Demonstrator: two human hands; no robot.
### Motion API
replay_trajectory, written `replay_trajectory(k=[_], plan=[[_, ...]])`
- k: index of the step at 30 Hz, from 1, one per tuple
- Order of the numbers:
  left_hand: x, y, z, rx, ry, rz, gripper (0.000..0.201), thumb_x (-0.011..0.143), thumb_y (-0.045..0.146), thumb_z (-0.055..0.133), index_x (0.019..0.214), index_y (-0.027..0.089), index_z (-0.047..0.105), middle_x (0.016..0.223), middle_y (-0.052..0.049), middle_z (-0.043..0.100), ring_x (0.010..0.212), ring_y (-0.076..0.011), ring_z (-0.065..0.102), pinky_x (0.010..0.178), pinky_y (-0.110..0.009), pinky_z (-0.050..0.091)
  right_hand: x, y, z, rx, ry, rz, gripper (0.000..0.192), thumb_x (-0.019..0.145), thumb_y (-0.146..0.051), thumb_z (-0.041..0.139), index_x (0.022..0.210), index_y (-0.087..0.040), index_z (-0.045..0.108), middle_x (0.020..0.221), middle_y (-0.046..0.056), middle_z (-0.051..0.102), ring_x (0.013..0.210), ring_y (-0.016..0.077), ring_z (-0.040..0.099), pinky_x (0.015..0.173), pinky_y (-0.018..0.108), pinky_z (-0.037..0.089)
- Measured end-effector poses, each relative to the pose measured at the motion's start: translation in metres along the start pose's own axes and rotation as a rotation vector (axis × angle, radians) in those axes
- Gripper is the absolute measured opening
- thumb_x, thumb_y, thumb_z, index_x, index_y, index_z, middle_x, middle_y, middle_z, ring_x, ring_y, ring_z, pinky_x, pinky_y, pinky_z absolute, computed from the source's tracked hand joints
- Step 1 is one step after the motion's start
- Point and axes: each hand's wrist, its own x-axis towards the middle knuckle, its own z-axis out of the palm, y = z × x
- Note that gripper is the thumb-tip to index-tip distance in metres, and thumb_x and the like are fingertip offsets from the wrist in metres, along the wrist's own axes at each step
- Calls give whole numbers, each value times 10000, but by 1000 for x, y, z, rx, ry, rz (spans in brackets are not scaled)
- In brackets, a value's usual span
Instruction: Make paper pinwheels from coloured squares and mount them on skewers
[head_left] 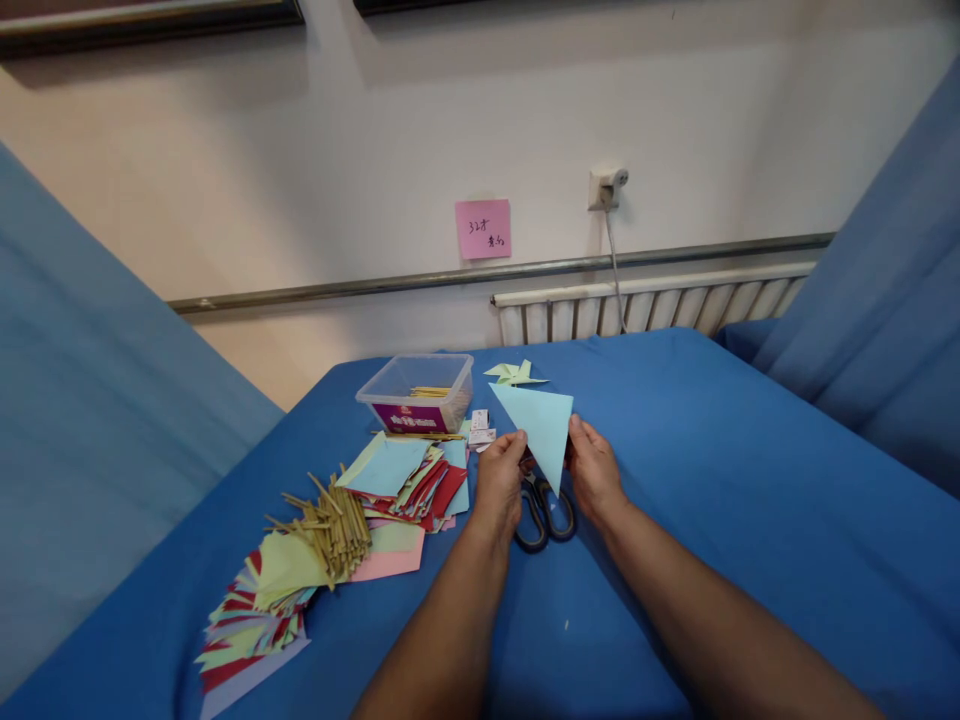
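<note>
A light blue sheet of paper, folded into a triangle, is held up between my two hands. My left hand pinches its left edge, and my right hand grips its right edge. Beneath the paper lies a pair of black-handled scissors, its blades mostly hidden by the paper and my left hand. A pale green paper pinwheel rests on the blue cloth just behind the folded paper.
Left of my hands stand a clear plastic box with sticks inside, two small boxes, stacked coloured paper, a pile of tan sticks and fanned coloured paper. Behind the blue-covered table are a radiator and wall.
</note>
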Motion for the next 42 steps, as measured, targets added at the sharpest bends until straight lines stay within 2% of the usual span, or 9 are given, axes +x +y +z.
replay_trajectory(k=[5,9,13,18,29,33,37,39,42], plan=[[1,0,0,-61,-39,-48,324,599,382,830,747,139,676,764,-44,679,677,-133,618,716,-281,490,1,-1,2,63,18,27,470,757,-612,655,984,-201,657,933,55,754,855,234,700,725,332,537],[0,1,1,-103,-74,-67,314,599,363,837,761,139,688,810,-56,690,727,-143,626,739,-282,494,3,0,1,103,24,53,456,761,-601,661,969,-195,659,944,56,752,851,225,697,791,349,530],[-1,4,1,-102,-49,-65,315,572,359,854,733,150,683,782,-44,681,718,-137,619,725,-272,490,4,-1,-3,42,55,14,384,747,-546,699,891,-194,651,808,23,732,701,191,662,670,312,514],[1,5,0,-90,-57,-39,316,594,381,832,741,149,676,773,-45,683,705,-139,621,731,-281,483,5,-6,-5,22,34,-39,327,771,-521,684,792,-201,622,633,-39,628,482,101,493,487,243,371],[0,2,1,-86,-60,-55,330,583,384,843,738,142,680,758,-47,681,696,-141,612,723,-281,478,1,-1,0,5,-25,-25,451,780,-613,636,956,-197,651,758,19,698,636,163,606,557,273,447],[1,1,1,-110,-122,-81,347,601,407,831,772,142,686,753,-59,690,683,-160,624,708,-300,480,-1,-2,-1,-27,-53,-27,364,779,-562,663,844,-205,648,685,-13,662,570,132,558,539,256,434],[1,1,1,-57,-62,-53,336,606,403,829,751,135,686,738,-51,682,664,-142,614,705,-283,479,-3,-7,-3,-62,-95,-50,268,739,-435,731,842,-199,655,702,-18,665,578,129,560,560,251,436],[0,1,1,-22,-46,-34,346,631,420,814,769,130,687,777,-60,689,696,-145,623,732,-286,486,-1,-7,-3,-97,-74,-74,283,710,-401,749,878,-191,659,779,3,696,644,152,600,617,273,467],[-4,0,5,-9,-122,-15,455,684,461,775,1000,148,681,1020,-108,703,897,-201,657,821,-324,491,4,-5,-5,-223,24,-210,274,715,-406,727,845,-179,642,788,12,691,675,161,603,660,291,477]])
